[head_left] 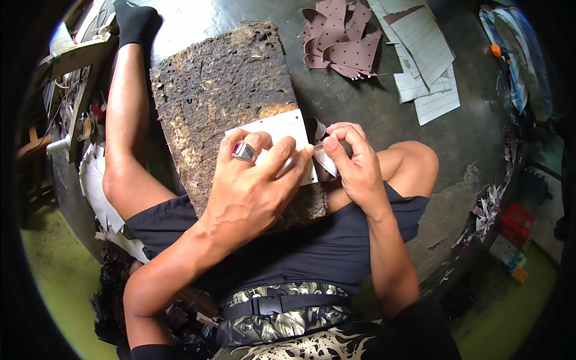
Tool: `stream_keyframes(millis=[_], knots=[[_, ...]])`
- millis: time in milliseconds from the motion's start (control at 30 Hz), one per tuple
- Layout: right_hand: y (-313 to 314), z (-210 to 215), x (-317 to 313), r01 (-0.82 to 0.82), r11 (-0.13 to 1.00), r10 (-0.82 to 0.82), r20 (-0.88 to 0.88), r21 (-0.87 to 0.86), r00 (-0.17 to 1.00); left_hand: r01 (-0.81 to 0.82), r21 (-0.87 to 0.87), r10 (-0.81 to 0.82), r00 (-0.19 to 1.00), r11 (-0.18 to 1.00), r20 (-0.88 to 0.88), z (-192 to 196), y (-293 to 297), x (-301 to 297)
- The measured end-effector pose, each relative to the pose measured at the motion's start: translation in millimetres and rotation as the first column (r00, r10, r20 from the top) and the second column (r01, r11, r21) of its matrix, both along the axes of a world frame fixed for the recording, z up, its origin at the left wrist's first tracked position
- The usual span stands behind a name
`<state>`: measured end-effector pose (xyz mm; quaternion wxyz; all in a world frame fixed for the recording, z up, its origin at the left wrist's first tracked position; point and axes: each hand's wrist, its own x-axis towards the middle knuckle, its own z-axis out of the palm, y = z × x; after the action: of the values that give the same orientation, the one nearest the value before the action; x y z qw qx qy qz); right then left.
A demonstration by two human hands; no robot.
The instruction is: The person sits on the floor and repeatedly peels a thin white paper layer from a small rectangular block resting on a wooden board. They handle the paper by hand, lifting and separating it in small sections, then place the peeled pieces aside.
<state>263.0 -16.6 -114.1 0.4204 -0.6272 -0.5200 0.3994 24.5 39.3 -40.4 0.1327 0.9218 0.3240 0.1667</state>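
Dark floor (474, 141), brown pieces (342, 42) already cut and heaped; right hand (360, 162) pinches a strip (325, 159), seemingly unfinished, beside the white card (282, 125); left hand (252, 180) bunches over the card, its grip unclear.

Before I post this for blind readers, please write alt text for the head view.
The left hand, wearing a ring, lies over a white sheet on a rough board, while the right hand holds a pale piece beside it. Spotted brown pieces and lined paper lie on the floor beyond.
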Motion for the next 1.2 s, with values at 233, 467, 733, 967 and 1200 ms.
stream_keyframes(millis=[233, 467, 733, 967, 1200], knots=[[-10.7, 35.5, 9.3, 0.127, 0.989, -0.130, 0.039, 0.074, 0.991, -0.177, -0.431, 0.279, 0.942, 0.885, 0.185, 8.2, -20.2, 14.4], [-55.4, 63.5, -1.8, 0.186, 0.874, 0.110, -0.555, 0.449, 0.825, 0.406, -0.711, 0.616, 0.786, -0.574, -0.048, 32.8, -60.2, 57.1], [-84.5, 77.0, 13.9, 0.161, 0.985, -0.010, -0.912, 0.061, 0.409, 0.531, -0.842, 0.893, 0.420, -0.096, 0.163, 14.8, -60.8, 56.0], [-61.2, 96.4, 0.6, 0.112, 0.987, -0.160, -0.688, -0.115, 0.708, 0.299, -0.942, 0.783, 0.546, 0.152, 0.299, 4.3, -68.6, 40.7], [-17.6, 111.2, -13.4, 0.240, 0.909, -0.129, -0.317, 0.341, 0.939, 0.464, -0.885, 0.804, 0.510, 0.042, 0.305, 9.5, -78.0, 17.6]])
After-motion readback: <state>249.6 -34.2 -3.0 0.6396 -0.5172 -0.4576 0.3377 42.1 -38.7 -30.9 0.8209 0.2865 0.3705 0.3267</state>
